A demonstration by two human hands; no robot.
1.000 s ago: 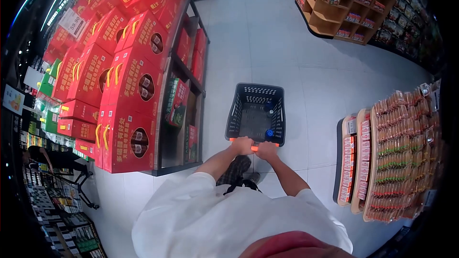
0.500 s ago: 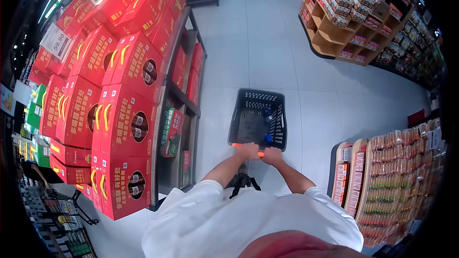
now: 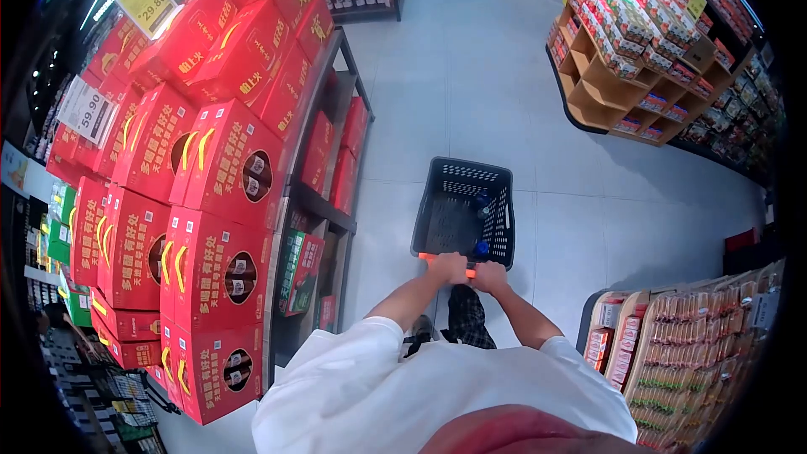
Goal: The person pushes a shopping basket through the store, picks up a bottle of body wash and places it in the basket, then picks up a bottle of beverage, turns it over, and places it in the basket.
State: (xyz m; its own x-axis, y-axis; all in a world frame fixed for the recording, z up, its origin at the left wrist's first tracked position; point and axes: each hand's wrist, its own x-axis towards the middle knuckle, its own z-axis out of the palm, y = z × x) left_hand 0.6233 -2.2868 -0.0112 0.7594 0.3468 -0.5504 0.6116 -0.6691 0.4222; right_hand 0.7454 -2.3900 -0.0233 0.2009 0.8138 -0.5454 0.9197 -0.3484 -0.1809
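Observation:
In front of my body is a black plastic shopping basket (image 3: 423, 202) with slotted sides and an orange handle (image 3: 427, 256) along its near edge. My left hand (image 3: 449, 267) is wrapped round the left part of the handle. Close beside it, my right hand (image 3: 489, 277) grips the right part, with a short orange stretch showing between them. Inside, along the basket's right wall, lie what look like clear bottles, one with a blue cap (image 3: 482, 248). Whatever supports the basket from below is hidden.
Stacked red gift boxes (image 3: 223, 261) fill a dark-framed shelf (image 3: 324, 202) close on my left. A wooden display (image 3: 601, 88) with cartons stands ahead right. Packaged goods (image 3: 689, 345) line a rack near my right side. Pale floor tiles (image 3: 403, 92) run ahead.
The displays on both sides have shifted downward in view, and the basket sits slightly further right. A dark-trousered leg now shows below the handle. Both hands keep their grip.

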